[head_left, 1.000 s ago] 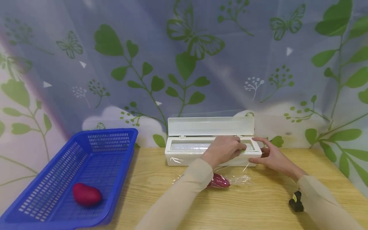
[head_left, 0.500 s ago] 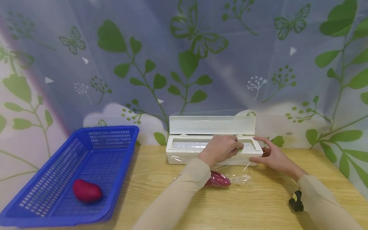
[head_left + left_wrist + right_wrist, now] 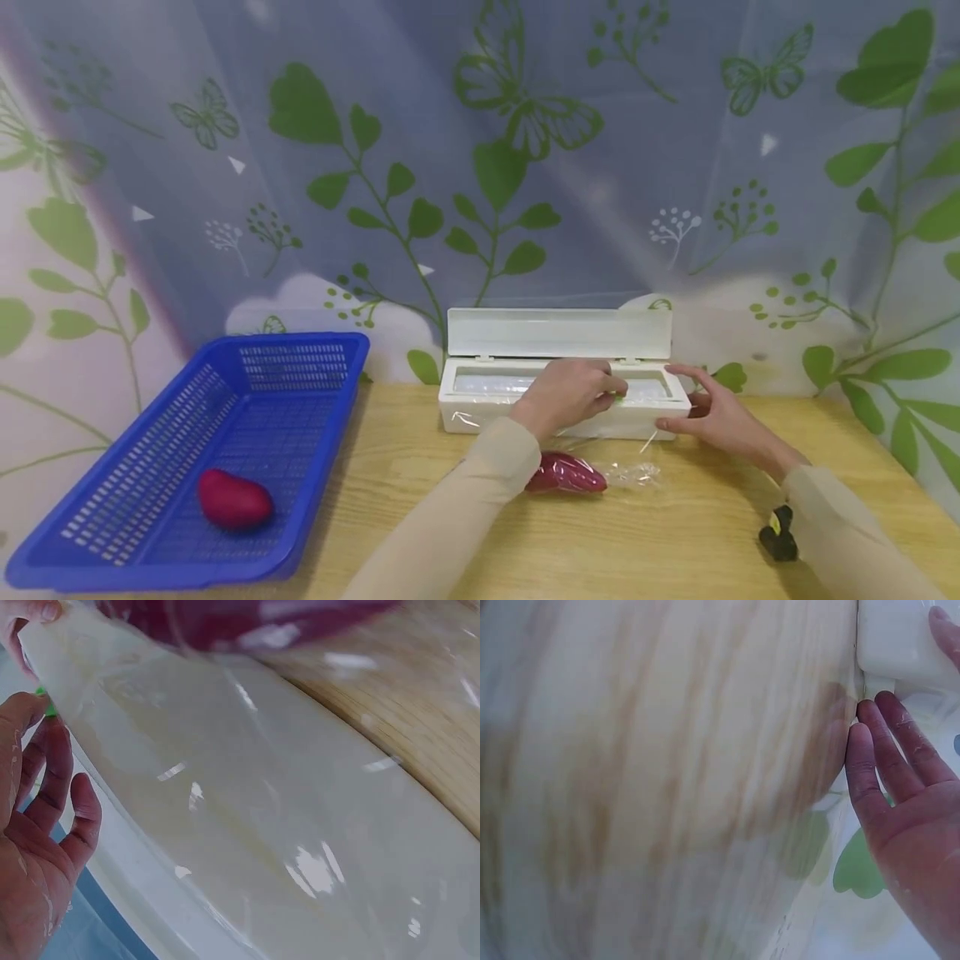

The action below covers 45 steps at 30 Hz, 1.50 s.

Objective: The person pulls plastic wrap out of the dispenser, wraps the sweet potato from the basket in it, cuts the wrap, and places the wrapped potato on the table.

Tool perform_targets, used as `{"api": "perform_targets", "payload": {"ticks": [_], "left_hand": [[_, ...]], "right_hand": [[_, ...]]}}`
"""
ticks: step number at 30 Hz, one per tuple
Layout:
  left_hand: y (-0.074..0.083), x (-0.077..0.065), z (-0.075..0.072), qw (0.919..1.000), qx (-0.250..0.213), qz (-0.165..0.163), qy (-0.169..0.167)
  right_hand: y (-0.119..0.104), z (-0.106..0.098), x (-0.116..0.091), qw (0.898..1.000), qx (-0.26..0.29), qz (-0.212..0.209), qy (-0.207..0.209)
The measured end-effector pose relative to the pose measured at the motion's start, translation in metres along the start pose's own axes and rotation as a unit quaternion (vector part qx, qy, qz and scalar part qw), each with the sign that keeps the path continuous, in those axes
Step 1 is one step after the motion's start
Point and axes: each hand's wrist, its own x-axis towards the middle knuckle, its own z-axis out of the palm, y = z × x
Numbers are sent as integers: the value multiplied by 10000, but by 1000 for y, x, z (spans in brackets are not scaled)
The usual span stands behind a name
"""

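A long white cling film dispenser [image 3: 487, 414] stands at the back of the table with its lid [image 3: 558, 333] raised. My left hand [image 3: 564, 398] reaches over its front and pinches a small green slide cutter [image 3: 49, 705] at the front edge. My right hand [image 3: 723, 421] holds the dispenser's right end, thumb at the front and index finger over the top. Clear film [image 3: 300, 862] hangs down the front face. Before the dispenser lies a purplish-red, tapered vegetable [image 3: 566, 475] wrapped in film, partly hidden by the left sleeve.
A blue plastic basket [image 3: 303, 467] stands at the left with a red, rounded, sweet-potato-like piece [image 3: 236, 500] inside. Near the right sleeve is a small black object [image 3: 778, 537] with a yellow mark. A leaf-patterned cloth [image 3: 375, 167] hangs right behind the table.
My left hand has slid a little to the left along the dispenser's front edge with the cutter. The right hand stays at the right end. The head view has shifted slightly.
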Motion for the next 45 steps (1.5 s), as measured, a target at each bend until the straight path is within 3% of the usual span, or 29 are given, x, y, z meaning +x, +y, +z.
{"api": "perform_targets", "payload": {"ticks": [14,25,35,45], "left_hand": [[-4,-32,5,9988,-334,-344,-26],[-11,-42,4,9986,-363,-371,-64],[-22,-51,3,9981,-366,-450,196],[-29,-54,-5,9985,-325,-308,319]], "right_hand": [[8,6,-11,10000,15,35,-8],[11,6,-12,9999,-114,66,43],[8,3,-7,9998,-165,13,89],[3,2,-2,9996,-222,-1,144]]}}
